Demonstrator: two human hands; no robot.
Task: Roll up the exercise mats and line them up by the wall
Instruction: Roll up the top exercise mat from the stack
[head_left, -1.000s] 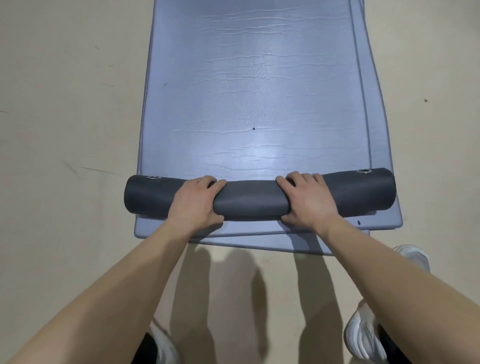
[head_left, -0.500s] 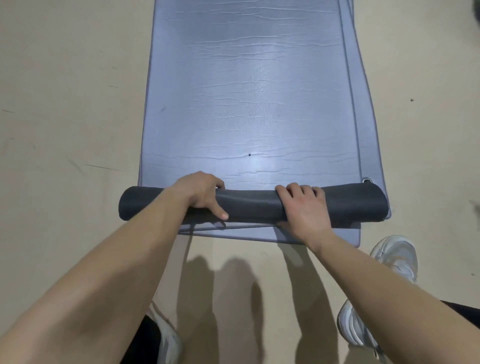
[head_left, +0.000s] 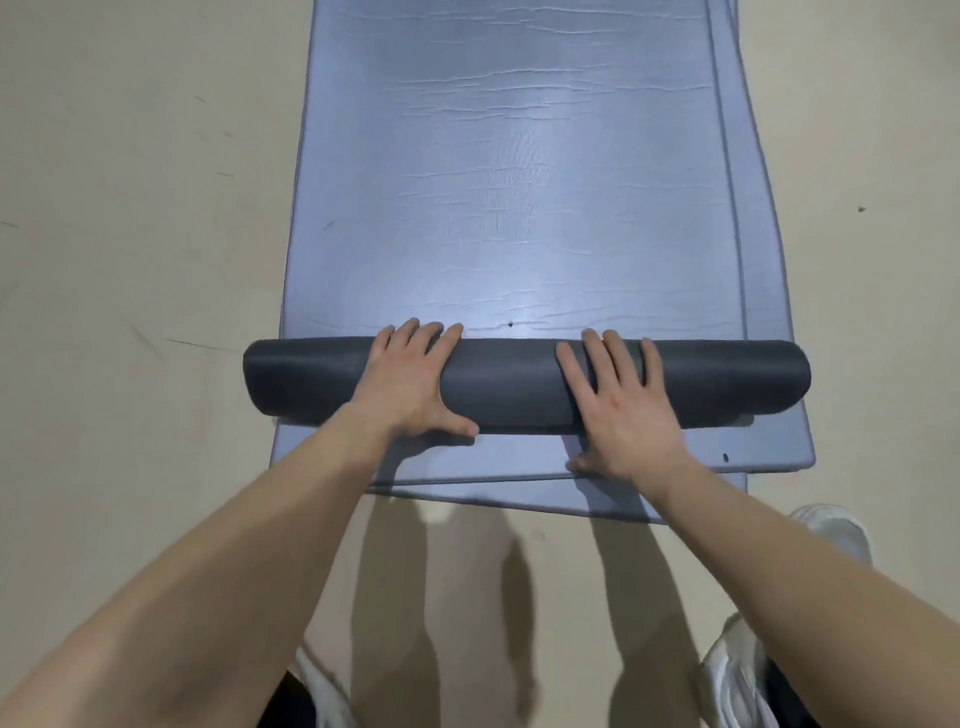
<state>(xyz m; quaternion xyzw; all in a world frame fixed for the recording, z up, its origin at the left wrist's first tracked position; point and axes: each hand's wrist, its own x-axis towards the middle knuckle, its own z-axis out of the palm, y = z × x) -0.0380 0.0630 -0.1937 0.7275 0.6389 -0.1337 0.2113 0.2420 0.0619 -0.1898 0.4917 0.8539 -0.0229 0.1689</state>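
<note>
A blue-grey exercise mat (head_left: 509, 171) lies flat on the floor and stretches away from me. Its near end is wound into a dark grey roll (head_left: 511, 384) lying crosswise. My left hand (head_left: 410, 382) presses on the roll left of its middle, fingers stretched over the top and thumb along the near side. My right hand (head_left: 621, 410) lies flat on the roll right of its middle, fingers straight and spread. At least two more flat mats (head_left: 769, 441) lie under it, their near ends and right edges sticking out.
Beige floor (head_left: 130, 260) surrounds the mats on the left, right and near sides. My white shoes (head_left: 737, 670) stand on the floor at the bottom right, close to the near end of the stack. No wall is in view.
Both hands went from curled round the roll to lying flat over it with fingers stretched. The roll has turned further up the mat and its eyelets no longer show.
</note>
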